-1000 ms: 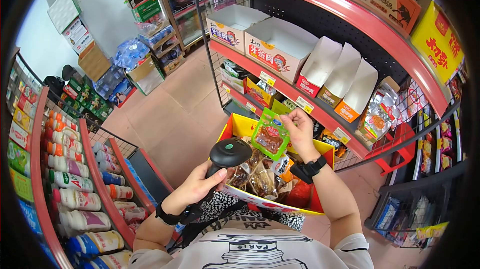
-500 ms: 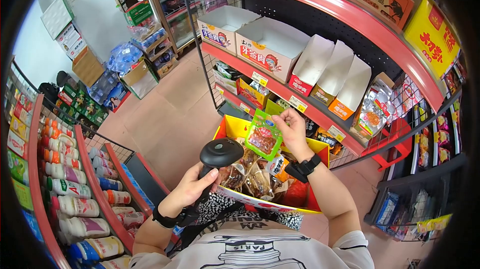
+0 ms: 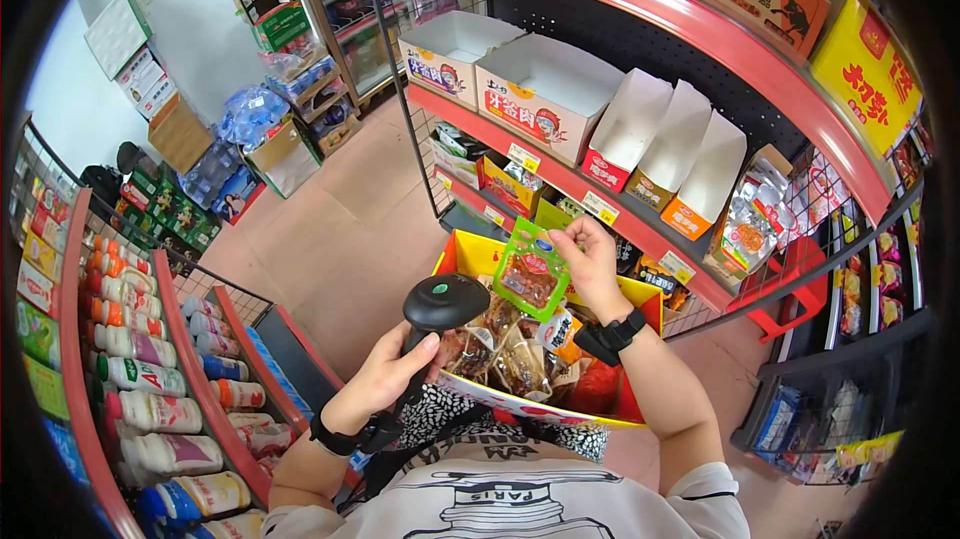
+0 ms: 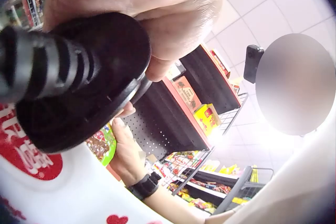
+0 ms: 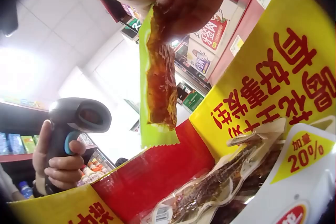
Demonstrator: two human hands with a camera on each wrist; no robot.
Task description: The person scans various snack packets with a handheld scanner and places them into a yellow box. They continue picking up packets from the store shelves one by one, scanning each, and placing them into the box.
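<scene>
The left hand [image 3: 398,363] is gripping a black scanner [image 3: 443,301] by its handle, fingers curling round it. Just beyond, a yellow-walled box [image 3: 475,251] is holding wrapped snacks [image 3: 522,369]. Above the box, the right hand [image 3: 590,261] is pinching a green packet [image 3: 530,277] by its upper edge; the packet is hanging near the scanner's head. Farther off, a red-edged shelf [image 3: 563,179] is bearing open cartons [image 3: 535,111].

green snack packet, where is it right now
In the head view, the green snack packet is pinched in the right hand near the middle, over the yellow box of wrapped snacks and just right of the black scanner.
</scene>
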